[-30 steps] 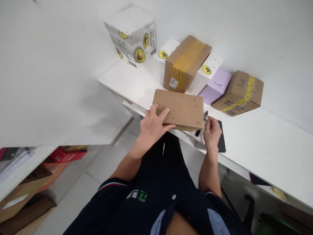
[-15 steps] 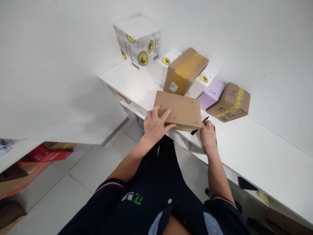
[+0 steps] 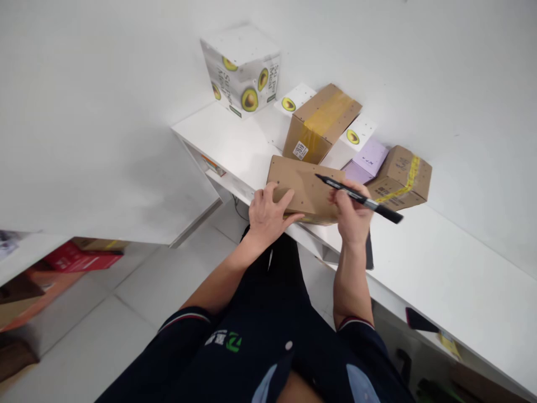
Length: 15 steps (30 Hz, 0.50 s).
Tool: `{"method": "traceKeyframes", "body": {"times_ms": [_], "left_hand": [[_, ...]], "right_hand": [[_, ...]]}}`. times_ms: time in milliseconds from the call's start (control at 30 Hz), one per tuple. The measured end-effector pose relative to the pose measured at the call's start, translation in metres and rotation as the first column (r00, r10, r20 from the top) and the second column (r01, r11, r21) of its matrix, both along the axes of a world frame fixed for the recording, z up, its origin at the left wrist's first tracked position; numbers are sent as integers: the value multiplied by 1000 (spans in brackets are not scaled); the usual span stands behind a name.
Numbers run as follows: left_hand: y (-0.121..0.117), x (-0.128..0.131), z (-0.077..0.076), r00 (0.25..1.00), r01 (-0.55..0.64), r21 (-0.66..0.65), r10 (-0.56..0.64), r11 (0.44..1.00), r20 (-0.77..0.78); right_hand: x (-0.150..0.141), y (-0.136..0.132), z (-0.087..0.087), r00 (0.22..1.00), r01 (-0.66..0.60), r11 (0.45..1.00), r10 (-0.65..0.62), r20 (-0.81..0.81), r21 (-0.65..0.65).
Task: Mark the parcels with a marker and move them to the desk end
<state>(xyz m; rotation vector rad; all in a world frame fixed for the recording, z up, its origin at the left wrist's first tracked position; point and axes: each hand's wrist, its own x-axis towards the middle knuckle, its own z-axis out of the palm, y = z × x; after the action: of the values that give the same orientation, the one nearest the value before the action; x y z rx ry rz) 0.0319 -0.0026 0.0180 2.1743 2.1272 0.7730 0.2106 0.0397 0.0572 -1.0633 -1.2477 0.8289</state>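
A brown cardboard box lies at the front edge of the white shelf, with several small dark holes in its top. My left hand rests on its near left corner, fingers apart over the top and thumb stretched along the near side. In my right hand is a black marker, pinched between thumb and fingers. The marker slants over the right part of the box, narrow tip toward the box's middle and thick end out to the right. Whether the tip touches the cardboard, I cannot tell.
Behind are a brown box with yellow tape, a lilac box and another taped brown box. A large avocado-print box stands back left. A dark flat object lies by my right wrist on the white shelf.
My right hand has picked the marker up off the shelf and brought it up and left over the box. My left hand has stayed on the box.
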Motion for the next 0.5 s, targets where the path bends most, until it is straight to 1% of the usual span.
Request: {"method": "traceKeyframes", "body": {"times_ms": [33, 100, 167, 267, 367, 500], "left_hand": [[0, 0, -1, 1000, 3, 6, -3, 1000, 1], [0, -1, -1, 1000, 10, 7, -10, 1000, 2], [0, -1, 0, 1000, 15, -5, -15, 1000, 2], [0, 0, 1, 1000, 14, -28, -14, 1000, 7], [0, 0, 2, 1000, 14, -46, -13, 999, 23], [0, 0, 2, 999, 15, -52, -13, 999, 38]], "right_hand": [[-8, 4, -2, 998, -52, 998, 53, 29, -19], [-20, 9, -9, 993, -92, 995, 94, 77, -31], [-24, 10, -16, 987, -83, 996, 84, 136, -18], [-23, 8, -23, 965, -67, 998, 62, 255, 12], [-21, 6, -25, 939, -70, 997, 59, 340, 19], [-22, 7, -23, 917, -92, 996, 79, 391, 15]]}}
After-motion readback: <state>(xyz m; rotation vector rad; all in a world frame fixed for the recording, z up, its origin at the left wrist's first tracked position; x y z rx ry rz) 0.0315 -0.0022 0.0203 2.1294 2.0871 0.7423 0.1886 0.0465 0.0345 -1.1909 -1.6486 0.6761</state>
